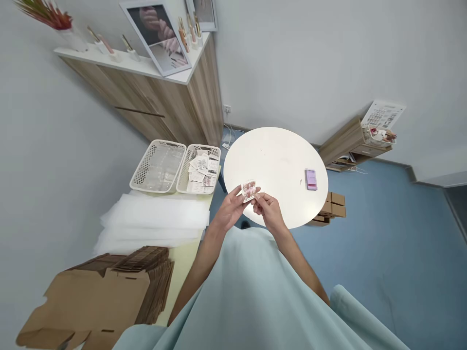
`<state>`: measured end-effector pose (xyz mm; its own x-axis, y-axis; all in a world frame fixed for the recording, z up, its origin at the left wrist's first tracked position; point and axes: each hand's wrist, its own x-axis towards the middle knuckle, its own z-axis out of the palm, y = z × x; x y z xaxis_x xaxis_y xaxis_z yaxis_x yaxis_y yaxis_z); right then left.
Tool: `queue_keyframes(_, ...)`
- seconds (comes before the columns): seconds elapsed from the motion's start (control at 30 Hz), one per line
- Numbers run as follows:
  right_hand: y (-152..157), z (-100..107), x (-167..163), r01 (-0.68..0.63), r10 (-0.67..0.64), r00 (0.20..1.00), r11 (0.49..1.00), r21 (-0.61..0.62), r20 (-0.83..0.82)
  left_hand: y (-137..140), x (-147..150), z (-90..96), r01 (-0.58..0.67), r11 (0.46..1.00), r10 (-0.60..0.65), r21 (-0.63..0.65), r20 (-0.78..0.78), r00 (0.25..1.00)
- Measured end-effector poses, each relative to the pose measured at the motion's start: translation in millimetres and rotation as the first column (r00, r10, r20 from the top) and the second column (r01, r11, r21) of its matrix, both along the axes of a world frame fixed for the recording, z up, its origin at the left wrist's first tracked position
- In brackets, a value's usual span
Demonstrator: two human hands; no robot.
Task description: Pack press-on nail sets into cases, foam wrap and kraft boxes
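Note:
In front of me, above the near part of the round white table [270, 150], I hold up a small pale card [248, 190] with rows of reddish, nail-like shapes. My left hand [230, 209] grips its left and lower side, the thumb against the edge. At the lower right corner, my right hand [268, 209] pinches the same card between thumb and curled fingers. Whether those shapes are printed or raised I cannot tell. A small purple box [311, 180] lies farther right on the tabletop, away from both hands.
To my left, a side table bears white baskets, one [158, 165] with clear plastic pieces, another [199, 170] with printed cards. White foam sheets [153, 218] and flattened cardboard boxes [98, 296] lie nearer. A wooden cabinet [175, 107] stands behind; brown cartons [332, 206] sit right of the round table.

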<state>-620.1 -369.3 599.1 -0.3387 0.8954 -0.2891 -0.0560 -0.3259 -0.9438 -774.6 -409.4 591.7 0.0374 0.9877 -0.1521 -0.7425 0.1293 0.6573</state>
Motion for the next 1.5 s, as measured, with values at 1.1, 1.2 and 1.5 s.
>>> queue_keyframes(1.1,43,5,57,-0.14,0.04,0.952,0.939,-0.314,-0.304,23,56,17.4,-0.152,0.984,0.12,-0.091,-0.288,0.95)
queue_keyframes(1.2,43,0,52,-0.19,0.073,0.945,0.916,-0.352,-0.319,22,56,18.4,-0.14,0.987,0.11,-0.083,-0.287,0.951)
queue_keyframes(1.5,25,4,51,0.006,-0.036,0.994,0.962,0.273,0.107,20,54,6.9,-0.351,0.924,0.252,-0.152,-0.448,0.857)
